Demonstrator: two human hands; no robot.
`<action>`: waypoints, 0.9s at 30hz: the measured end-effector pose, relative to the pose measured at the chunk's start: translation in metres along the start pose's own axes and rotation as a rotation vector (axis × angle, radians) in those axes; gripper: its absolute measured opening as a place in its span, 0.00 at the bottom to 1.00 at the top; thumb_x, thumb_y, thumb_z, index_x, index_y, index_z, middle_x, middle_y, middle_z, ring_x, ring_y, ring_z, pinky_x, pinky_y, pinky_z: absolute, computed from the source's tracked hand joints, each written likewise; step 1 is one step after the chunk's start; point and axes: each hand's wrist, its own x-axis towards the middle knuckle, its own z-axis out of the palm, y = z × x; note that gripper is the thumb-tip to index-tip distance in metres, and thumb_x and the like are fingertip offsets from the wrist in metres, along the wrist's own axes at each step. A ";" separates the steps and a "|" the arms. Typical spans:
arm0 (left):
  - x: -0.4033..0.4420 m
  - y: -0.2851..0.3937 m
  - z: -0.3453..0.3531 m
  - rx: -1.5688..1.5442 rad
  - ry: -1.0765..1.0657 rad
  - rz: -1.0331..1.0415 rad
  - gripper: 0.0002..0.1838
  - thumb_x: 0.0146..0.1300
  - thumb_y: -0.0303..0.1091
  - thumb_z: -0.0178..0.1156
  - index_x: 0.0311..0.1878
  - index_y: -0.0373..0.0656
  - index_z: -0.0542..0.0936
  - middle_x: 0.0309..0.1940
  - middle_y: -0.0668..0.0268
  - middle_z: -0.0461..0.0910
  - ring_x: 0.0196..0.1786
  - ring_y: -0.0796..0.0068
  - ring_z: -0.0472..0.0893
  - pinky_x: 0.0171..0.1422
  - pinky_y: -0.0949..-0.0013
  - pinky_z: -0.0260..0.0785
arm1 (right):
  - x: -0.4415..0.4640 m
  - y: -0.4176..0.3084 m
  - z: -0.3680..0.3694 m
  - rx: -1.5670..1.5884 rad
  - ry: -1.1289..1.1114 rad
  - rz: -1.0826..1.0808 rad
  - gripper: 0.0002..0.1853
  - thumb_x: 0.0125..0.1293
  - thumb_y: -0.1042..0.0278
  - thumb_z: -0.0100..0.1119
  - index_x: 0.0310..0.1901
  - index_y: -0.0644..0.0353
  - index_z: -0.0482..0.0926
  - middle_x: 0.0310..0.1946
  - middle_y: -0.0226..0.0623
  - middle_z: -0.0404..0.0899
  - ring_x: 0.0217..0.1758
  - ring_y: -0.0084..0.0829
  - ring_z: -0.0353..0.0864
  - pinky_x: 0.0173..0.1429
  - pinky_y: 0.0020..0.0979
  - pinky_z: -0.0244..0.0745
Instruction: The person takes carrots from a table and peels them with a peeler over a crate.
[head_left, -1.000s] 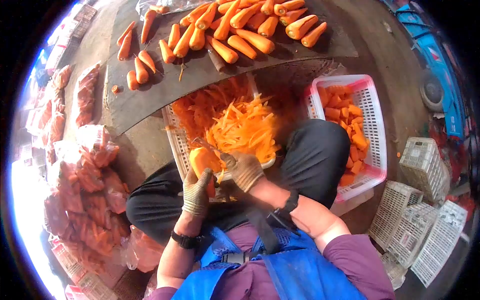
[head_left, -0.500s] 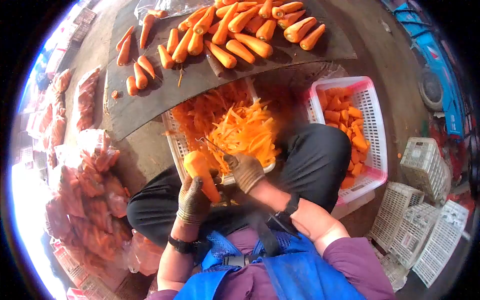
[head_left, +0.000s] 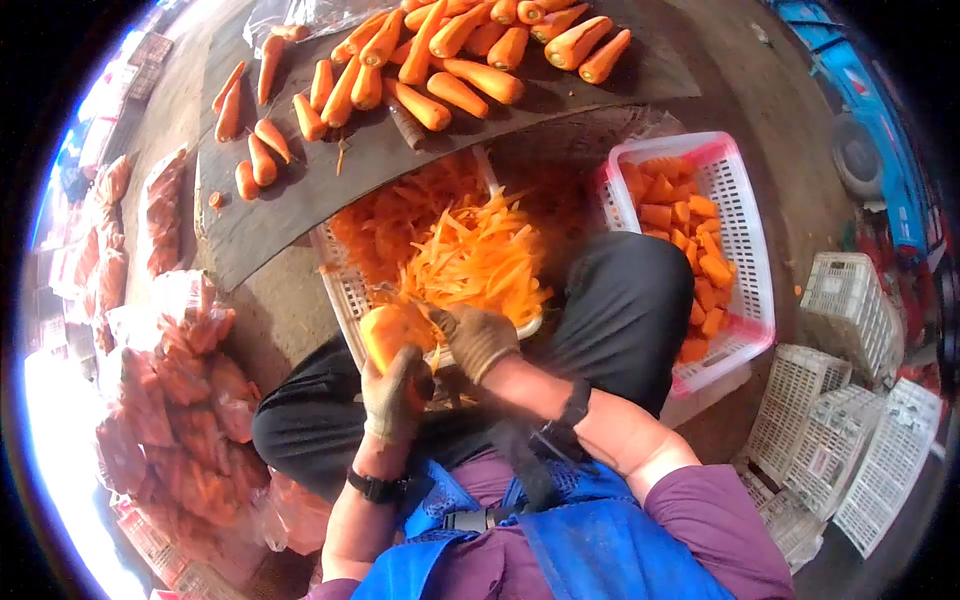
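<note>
In a worn striped glove, my left hand [head_left: 393,395] is wrapped round a thick peeled carrot [head_left: 388,332], its broad end pointing up and away. My right hand [head_left: 474,340], gloved too, is closed beside the carrot on a thin peeling tool, mostly hidden by the fingers and blurred. Just beyond both hands, a white basket [head_left: 346,300] holds a heap of orange peelings [head_left: 470,255]. Several whole carrots [head_left: 455,90] lie on the dark board [head_left: 290,205] at the top.
A pink and white basket [head_left: 750,235] of cut carrot pieces [head_left: 690,225] stands right of my knee. White crates [head_left: 850,300] are stacked at the far right. Bagged carrots [head_left: 180,400] lie at the left. A blue vehicle [head_left: 880,130] is at the upper right.
The carrot has turned in my left hand and now points more steeply away. My right hand has shifted slightly left, against the carrot. The whole view has moved a little.
</note>
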 end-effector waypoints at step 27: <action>0.019 -0.008 -0.006 0.108 0.034 0.030 0.18 0.60 0.38 0.60 0.48 0.38 0.71 0.30 0.66 0.75 0.30 0.74 0.75 0.34 0.73 0.69 | -0.007 -0.003 0.003 -0.022 0.198 -0.208 0.26 0.66 0.41 0.41 0.29 0.59 0.75 0.20 0.50 0.76 0.28 0.52 0.77 0.32 0.46 0.71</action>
